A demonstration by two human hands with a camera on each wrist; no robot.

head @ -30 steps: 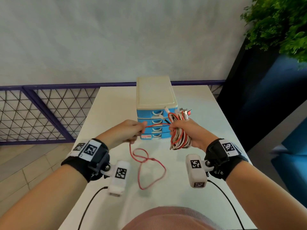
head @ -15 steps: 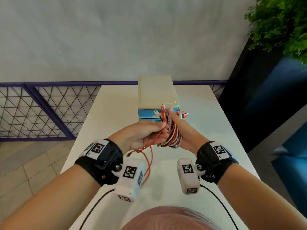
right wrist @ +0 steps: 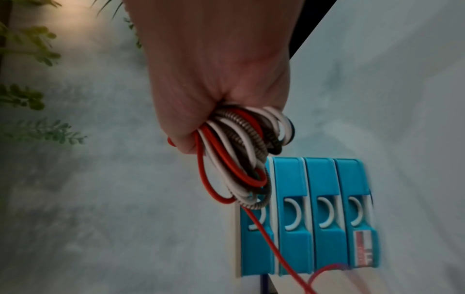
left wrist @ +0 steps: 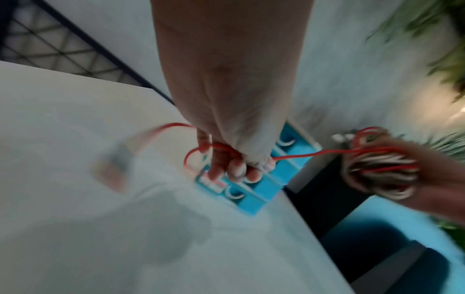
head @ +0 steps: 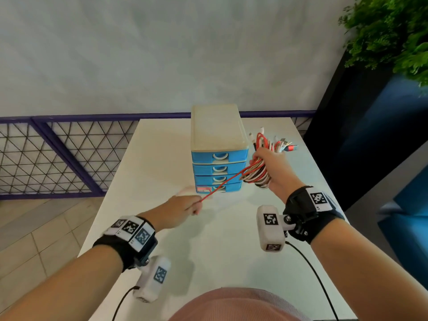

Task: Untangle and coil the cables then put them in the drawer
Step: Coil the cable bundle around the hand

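Observation:
My right hand (head: 268, 165) grips a coiled bundle of cables (head: 256, 174), red, white and dark, to the right of the drawer unit (head: 217, 154); the plugs (head: 284, 145) stick out above the fist. In the right wrist view the coiled bundle (right wrist: 241, 151) hangs from my fist beside the drawer unit's blue fronts (right wrist: 319, 214). A red cable (head: 222, 184) runs taut from the bundle to my left hand (head: 185, 207), which pinches it near its end. In the left wrist view the red cable (left wrist: 309, 155) passes through my curled fingers (left wrist: 234, 169), and its plug end (left wrist: 118, 165) is blurred.
The drawer unit has a cream top and several blue drawers, all closed, on a white table (head: 162, 140). A purple mesh railing (head: 58, 156) stands left, a dark planter with a green plant (head: 389, 35) right. Bare tabletop lies in front of the drawers.
My hands have moved apart. The left hand pulled the red cable down and left until taut, while the right hand carried the bundle to the right of the drawers. The loose red loop is gone from the table.

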